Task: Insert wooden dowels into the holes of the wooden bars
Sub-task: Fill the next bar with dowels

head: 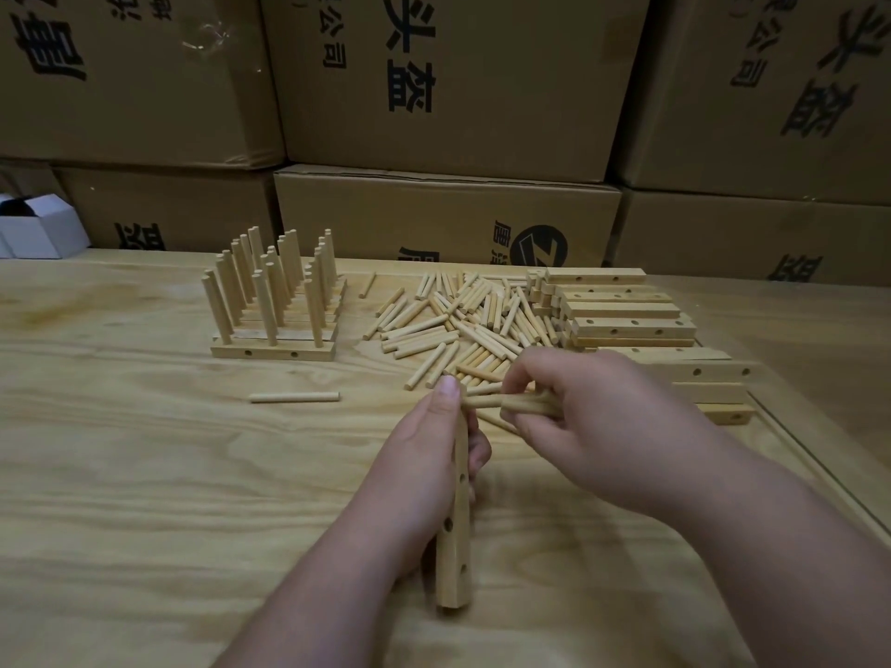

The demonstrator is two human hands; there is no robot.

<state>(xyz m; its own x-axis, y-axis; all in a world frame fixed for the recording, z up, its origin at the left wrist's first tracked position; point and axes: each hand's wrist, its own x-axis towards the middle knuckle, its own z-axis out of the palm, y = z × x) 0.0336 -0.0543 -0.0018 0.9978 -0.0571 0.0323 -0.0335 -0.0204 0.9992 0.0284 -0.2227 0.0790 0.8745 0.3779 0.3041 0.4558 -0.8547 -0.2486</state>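
Bar [457,527] held upright-ish in left hand [424,455], near front middle of table [120,474], holes facing right, thumb pressed on top end. Right hand [593,426] pinching a small bunch of dowels [518,405], tips touching bar's top end. Whether one is seated in a hole: cannot tell.

Risks, as judgement: several dowels in one pinch, so spares likely to slip out and roll; tilted entry could jam or miss hole; thumb over top end may block it; bar loose in hand could twist under push.

Loose pile [463,325] just behind hands, easy to scatter. Stack of empty bars [627,325] toward right edge, close to right wrist. Finished bars [270,301] with upright pegs at back left, well apart. Stray dowel [294,396] left of hands. Front left of table open; raised lip along right edge; boxes [458,89] behind back edge.
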